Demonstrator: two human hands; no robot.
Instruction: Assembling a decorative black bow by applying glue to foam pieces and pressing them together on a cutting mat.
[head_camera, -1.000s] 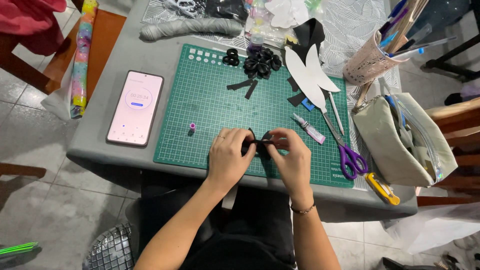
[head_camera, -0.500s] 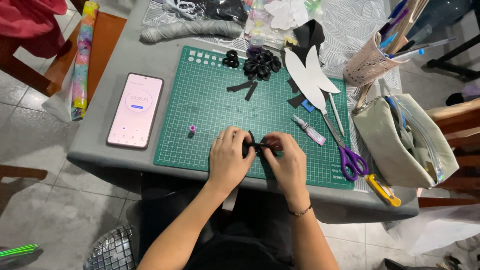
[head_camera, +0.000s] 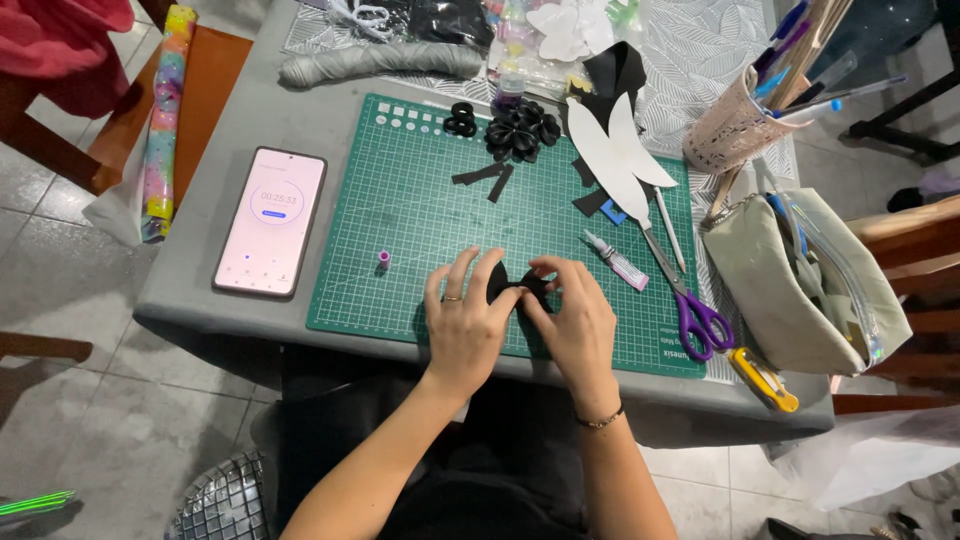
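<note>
Both my hands press together on a small black folded piece (head_camera: 518, 284), shaped like a bow, low on the green cutting mat (head_camera: 420, 230). My left hand (head_camera: 465, 322) pinches its left side with thumb and fingers; a ring shows on one finger. My right hand (head_camera: 575, 318) pinches the right side, a thin bracelet at the wrist. Much of the black piece is hidden under my fingers. A small glue tube (head_camera: 617, 261) lies just right of my right hand, and a tiny purple cap (head_camera: 384, 259) stands to the left.
A phone (head_camera: 271, 221) with a timer screen lies left of the mat. Purple-handled scissors (head_camera: 695, 310), a yellow cutter (head_camera: 764, 379), a grey pouch (head_camera: 800, 280) and a pen cup (head_camera: 735, 125) sit at right. Black petal pieces (head_camera: 522, 130), black strips (head_camera: 488, 178) and white cutouts (head_camera: 618, 155) lie at the mat's far edge.
My hands have shifted slightly on the black piece, fingers re-gripping it near the same spot on the mat. Nothing else moved.
</note>
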